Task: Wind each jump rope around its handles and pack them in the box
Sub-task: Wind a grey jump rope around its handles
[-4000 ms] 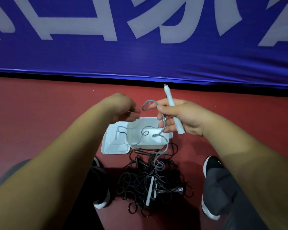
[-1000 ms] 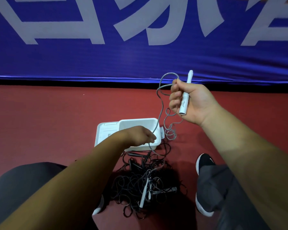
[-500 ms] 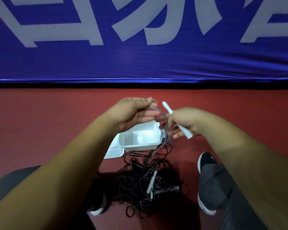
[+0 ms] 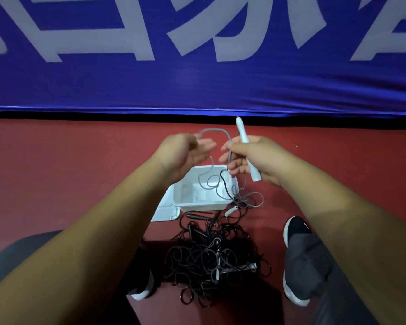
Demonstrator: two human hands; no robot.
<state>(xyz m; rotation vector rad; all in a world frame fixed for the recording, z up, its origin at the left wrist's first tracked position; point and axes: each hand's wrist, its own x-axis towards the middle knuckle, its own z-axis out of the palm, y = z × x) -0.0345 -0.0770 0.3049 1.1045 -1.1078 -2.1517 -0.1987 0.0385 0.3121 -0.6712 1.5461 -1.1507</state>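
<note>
My right hand (image 4: 256,158) grips a white jump-rope handle (image 4: 242,131), tip pointing away from me. Its grey rope (image 4: 215,130) arcs from that hand over to my left hand (image 4: 183,153), then hangs in loops into the open white box (image 4: 204,204) on the red floor. My left hand is blurred, its fingers look straight, and the rope runs past its thumb. The rope's other white handle (image 4: 231,211) lies by the box's near right corner. In front of my feet lies a tangle of black jump ropes (image 4: 211,261) with a few pale handles in it.
The box's white lid (image 4: 165,213) lies open to its left. My black shoes (image 4: 295,233) flank the rope pile. A blue banner with white lettering (image 4: 197,85) walls off the far side of the red floor (image 4: 68,172).
My left hand has let its pinch on the rope loosen and moved left. The right hand tilted the handle more upright. A rope loop now arcs between the hands.
</note>
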